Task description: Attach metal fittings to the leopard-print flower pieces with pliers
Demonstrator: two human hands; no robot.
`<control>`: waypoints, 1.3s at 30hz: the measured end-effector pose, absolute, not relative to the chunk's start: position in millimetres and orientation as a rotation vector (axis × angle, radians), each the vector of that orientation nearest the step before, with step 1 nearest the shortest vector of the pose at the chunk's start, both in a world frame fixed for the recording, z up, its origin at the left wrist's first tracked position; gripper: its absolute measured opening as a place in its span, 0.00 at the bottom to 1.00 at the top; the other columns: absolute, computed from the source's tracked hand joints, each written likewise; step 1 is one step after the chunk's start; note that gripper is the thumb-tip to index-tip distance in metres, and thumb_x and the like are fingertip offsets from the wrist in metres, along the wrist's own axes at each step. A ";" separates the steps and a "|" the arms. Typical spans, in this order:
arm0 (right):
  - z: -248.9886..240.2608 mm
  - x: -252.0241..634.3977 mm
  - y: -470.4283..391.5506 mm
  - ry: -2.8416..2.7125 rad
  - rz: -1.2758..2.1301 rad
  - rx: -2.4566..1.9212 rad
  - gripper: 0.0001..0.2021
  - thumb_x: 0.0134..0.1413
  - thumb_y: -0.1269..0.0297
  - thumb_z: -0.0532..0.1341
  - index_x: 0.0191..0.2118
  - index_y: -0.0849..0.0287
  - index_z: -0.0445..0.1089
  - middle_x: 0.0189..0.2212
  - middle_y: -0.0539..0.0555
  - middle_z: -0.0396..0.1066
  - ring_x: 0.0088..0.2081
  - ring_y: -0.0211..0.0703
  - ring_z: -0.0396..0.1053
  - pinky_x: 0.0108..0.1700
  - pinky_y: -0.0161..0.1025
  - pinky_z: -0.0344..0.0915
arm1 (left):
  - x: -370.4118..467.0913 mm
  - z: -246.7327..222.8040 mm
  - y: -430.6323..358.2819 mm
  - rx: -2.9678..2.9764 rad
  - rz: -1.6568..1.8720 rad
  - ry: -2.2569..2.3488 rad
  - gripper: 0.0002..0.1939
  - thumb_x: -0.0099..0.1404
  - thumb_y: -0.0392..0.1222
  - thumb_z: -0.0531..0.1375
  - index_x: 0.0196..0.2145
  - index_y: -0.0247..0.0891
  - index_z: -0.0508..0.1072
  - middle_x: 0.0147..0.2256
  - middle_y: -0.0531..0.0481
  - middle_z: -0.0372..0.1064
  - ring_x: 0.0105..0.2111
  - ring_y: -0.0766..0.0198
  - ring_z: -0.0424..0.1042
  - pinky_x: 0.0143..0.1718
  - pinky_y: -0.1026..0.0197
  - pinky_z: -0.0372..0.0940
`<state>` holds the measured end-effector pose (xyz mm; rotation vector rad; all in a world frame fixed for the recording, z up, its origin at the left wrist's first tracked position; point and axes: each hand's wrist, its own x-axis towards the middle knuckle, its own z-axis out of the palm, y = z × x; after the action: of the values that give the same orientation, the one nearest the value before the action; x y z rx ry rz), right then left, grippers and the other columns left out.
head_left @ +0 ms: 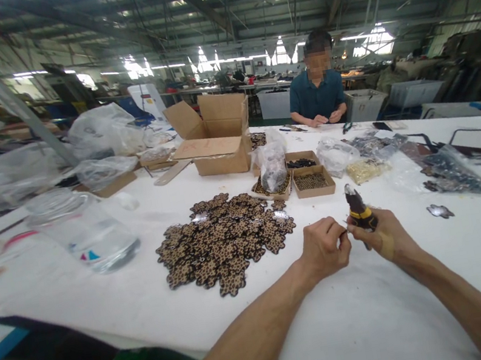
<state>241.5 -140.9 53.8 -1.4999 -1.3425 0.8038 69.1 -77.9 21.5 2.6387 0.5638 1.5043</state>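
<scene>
My right hand (383,236) is wrapped round a pair of pliers (358,209) with black and yellow handles, their jaws pointing up and away. A tan bandage strip (387,246) is on this hand near the thumb. Close beside it, my left hand (326,243) is closed in a pinch, its fingertips almost meeting the right thumb. A small dark bit shows at those fingertips, too small to name. Left of my hands lies a heap of leopard-print flower-shaped pieces (227,237), overlapping one another on the white table (320,326).
Small open boxes of metal bits (313,181) stand beyond my hands, near an open cardboard carton (223,158). A large clear water jug (85,230) is at left. Plastic bags (455,168) and one loose flower piece (440,211) lie right. A co-worker (316,90) sits across the table.
</scene>
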 end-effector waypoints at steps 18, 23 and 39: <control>65.4 281.7 -143.8 -1.495 0.921 -1.446 0.22 0.59 0.44 0.62 0.43 0.62 0.71 0.29 0.53 0.72 0.26 0.41 0.65 0.26 0.37 0.60 | 67.1 39.2 -77.2 2.565 1.443 0.387 0.05 0.67 0.34 0.59 0.39 0.36 0.74 0.34 0.44 0.73 0.34 0.62 0.72 0.34 0.59 0.67; 48.1 287.6 -136.6 -1.654 0.425 -1.571 0.20 0.63 0.46 0.58 0.48 0.57 0.71 0.33 0.54 0.73 0.32 0.48 0.69 0.35 0.42 0.67 | 57.7 47.0 -74.8 2.461 1.612 0.449 0.04 0.65 0.34 0.60 0.38 0.36 0.74 0.33 0.45 0.72 0.32 0.63 0.71 0.32 0.60 0.66; 1.1 281.2 -115.0 -1.984 -0.198 -1.326 0.36 0.58 0.71 0.56 0.71 0.54 0.49 0.57 0.65 0.62 0.56 0.60 0.64 0.56 0.60 0.68 | 43.1 56.1 -77.2 2.207 1.730 0.500 0.02 0.64 0.35 0.61 0.36 0.36 0.74 0.31 0.46 0.72 0.31 0.64 0.71 0.32 0.61 0.66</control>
<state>281.2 -115.0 1.1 -1.3264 -1.9836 -0.1984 43.1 -77.2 56.1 2.2072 0.4996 1.7305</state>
